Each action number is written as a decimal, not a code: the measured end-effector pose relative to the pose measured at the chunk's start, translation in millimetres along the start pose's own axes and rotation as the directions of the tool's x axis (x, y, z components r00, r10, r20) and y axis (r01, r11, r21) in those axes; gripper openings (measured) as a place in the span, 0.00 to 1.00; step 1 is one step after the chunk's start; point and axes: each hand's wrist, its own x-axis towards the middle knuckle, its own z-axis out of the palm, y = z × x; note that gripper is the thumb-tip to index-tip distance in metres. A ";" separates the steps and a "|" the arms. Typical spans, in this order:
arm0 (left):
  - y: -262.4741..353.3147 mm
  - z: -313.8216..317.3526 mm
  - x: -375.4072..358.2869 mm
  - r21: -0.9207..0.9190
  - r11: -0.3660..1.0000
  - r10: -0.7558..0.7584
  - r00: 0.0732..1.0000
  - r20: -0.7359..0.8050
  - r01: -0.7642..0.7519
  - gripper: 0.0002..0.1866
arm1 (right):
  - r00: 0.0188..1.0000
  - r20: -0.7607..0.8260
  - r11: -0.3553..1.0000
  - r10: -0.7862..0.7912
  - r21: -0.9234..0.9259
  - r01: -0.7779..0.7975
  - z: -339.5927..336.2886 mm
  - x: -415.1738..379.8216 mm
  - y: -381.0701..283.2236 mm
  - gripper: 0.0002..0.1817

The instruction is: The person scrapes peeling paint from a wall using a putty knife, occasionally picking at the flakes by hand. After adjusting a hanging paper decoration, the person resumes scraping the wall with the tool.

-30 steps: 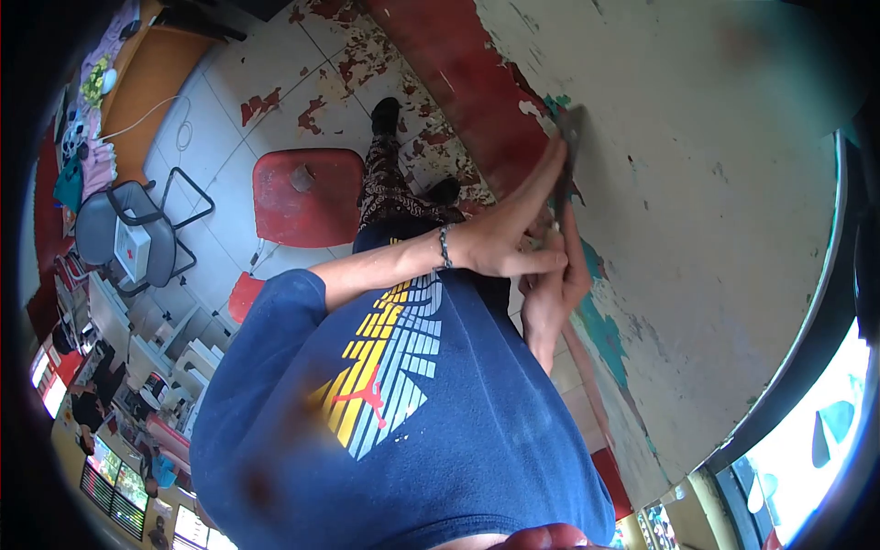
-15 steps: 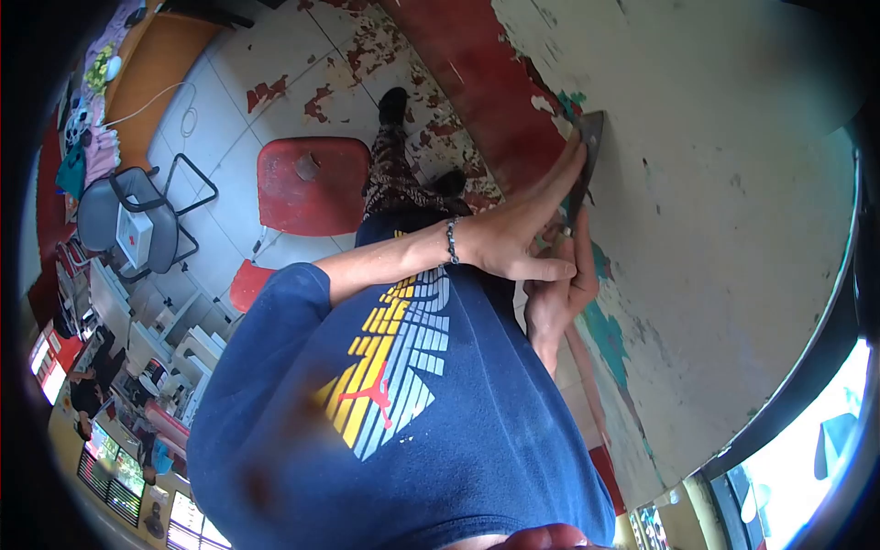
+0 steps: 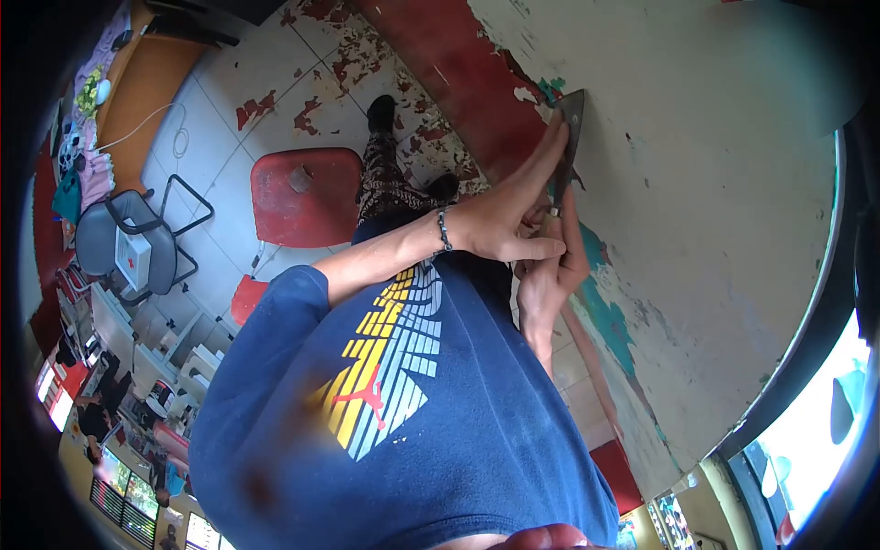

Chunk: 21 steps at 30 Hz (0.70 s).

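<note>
My right hand [image 3: 543,298] grips the handle of a paint scraper [image 3: 570,137], close against the cream painted wall [image 3: 715,211]. My left hand [image 3: 500,225], with a dark beaded bracelet at the wrist, lies over the same tool. Its long fingers stretch along the flat metal blade and its thumb rests across the right hand. The blade's tip is beside a peeled edge where a teal layer [image 3: 610,321] shows. Most of the handle is hidden by the hands.
A red wall band [image 3: 458,78] with ragged paint runs beside the cream part. Paint flakes [image 3: 344,55] litter the tiled floor. A red chair [image 3: 305,206] holds a small grey piece. Farther left are a black chair [image 3: 128,234], a wooden desk [image 3: 151,87] and people in the background.
The whole view has shifted slightly. Both hands and the scraper have moved a little up and left in the picture, still with the same grip.
</note>
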 end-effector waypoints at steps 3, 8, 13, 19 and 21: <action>-1.1 -2.7 -1.1 0.120 0.990 0.067 0.997 0.023 -0.069 0.67 | 0.998 -0.001 0.998 0.064 0.006 -0.064 -3.4 -8.0 -15.6 0.22; -13.7 -6.0 1.8 0.108 0.991 0.086 0.995 -0.054 -0.079 0.67 | 1.000 0.026 0.999 -0.007 0.051 0.006 7.6 3.3 10.1 0.23; -3.8 -3.2 2.9 0.126 0.986 0.110 0.994 0.016 -0.111 0.66 | 0.997 0.041 0.998 0.070 -0.002 -0.070 1.2 9.8 -16.5 0.23; -8.9 -15.4 5.9 0.128 0.987 0.109 0.990 -0.089 -0.097 0.63 | 0.997 0.071 0.975 -0.038 -0.217 0.053 -1.1 17.4 -2.7 0.21; -8.8 -5.2 -0.3 0.133 0.986 0.094 0.995 0.027 -0.097 0.65 | 0.998 0.053 0.996 0.028 -0.085 -0.023 -14.3 0.6 -6.5 0.21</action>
